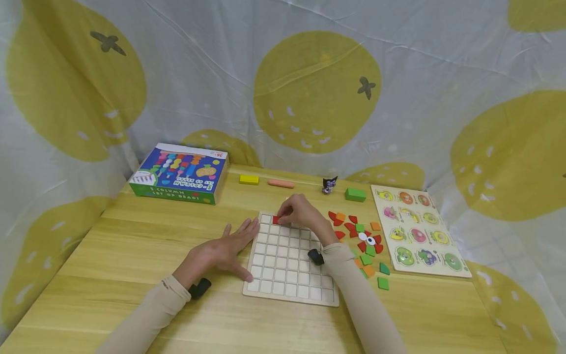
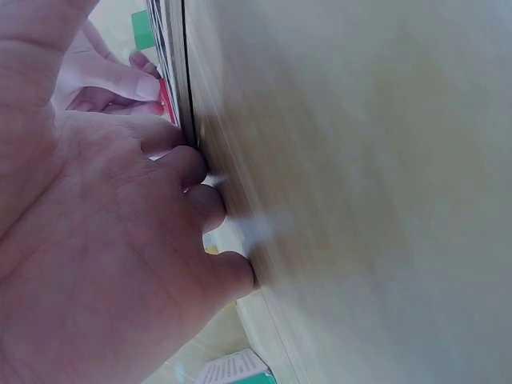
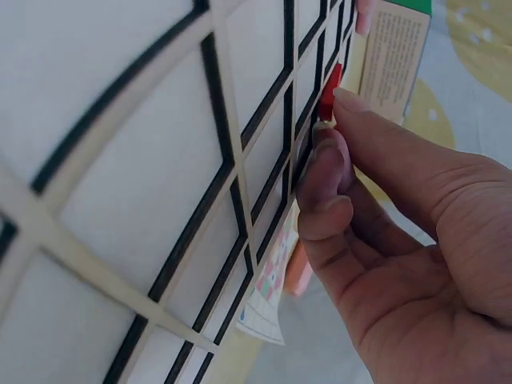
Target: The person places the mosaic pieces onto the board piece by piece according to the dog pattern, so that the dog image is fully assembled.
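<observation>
A wooden grid board [image 1: 292, 299] with pale square cells lies on the table. My right hand [image 1: 302, 215] is over its far edge, pinching a red tile [image 1: 276, 220] between thumb and fingertips at a cell of the far row, near the left corner. The right wrist view shows the red tile [image 3: 330, 94] tilted against the grid, its edge under my thumb. My left hand [image 1: 223, 250] lies spread along the board's left side, thumb on the near-left corner and fingertips by the far-left edge. In the left wrist view, the left hand's fingers [image 2: 200, 206] reach the tabletop beside the board.
Right of the board are scattered red, green and orange pieces [image 1: 365, 258] and two round eye pieces. A fruit puzzle board [image 1: 462, 270] stands beyond them. Along the back are a bead-set box [image 1: 181, 172], yellow block [image 1: 249, 180], pink stick [image 1: 281, 183], small figurine [image 1: 329, 185] and green block [image 1: 355, 194].
</observation>
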